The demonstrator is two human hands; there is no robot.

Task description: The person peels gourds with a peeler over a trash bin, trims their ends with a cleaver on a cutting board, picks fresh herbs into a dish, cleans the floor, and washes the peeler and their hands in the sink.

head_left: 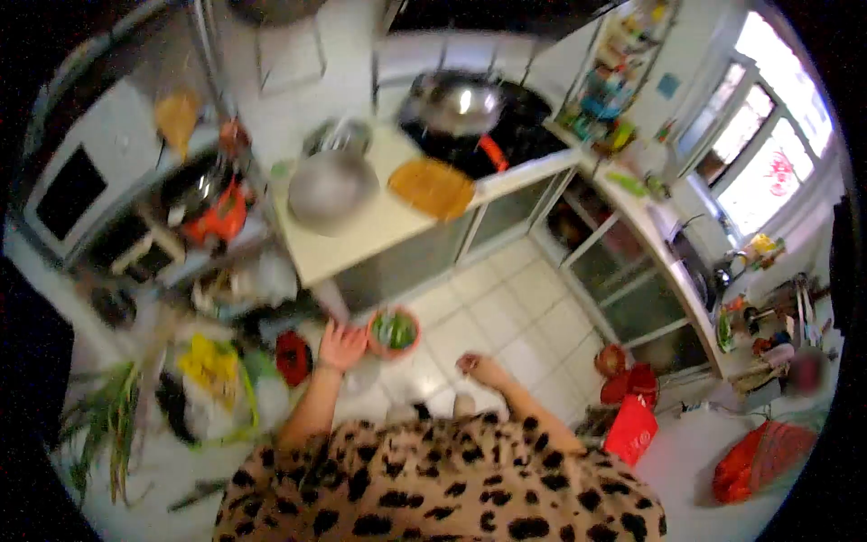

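My left hand point(342, 344) reaches forward with its fingers stretched and apart, and nothing shows in it. Right beside it is a round orange-red container point(415, 346) with green leafy pieces point(392, 329) inside. The fingers come up to its left rim, but I cannot tell whether they touch it. My right hand point(470, 363) hangs lower right of the container, over the tiled floor. It is small and blurred, with the fingers curled in, and no object can be seen in it.
Ahead, a counter point(320, 256) bears a grey metal bowl point(332, 188), a wooden board point(432, 188) and a stove with a metal wok point(459, 106). Glass-fronted cabinets point(623, 262) line the right. Green onions point(117, 425) and a yellow bag point(209, 366) lie at left; a red bag point(630, 428) is at right.
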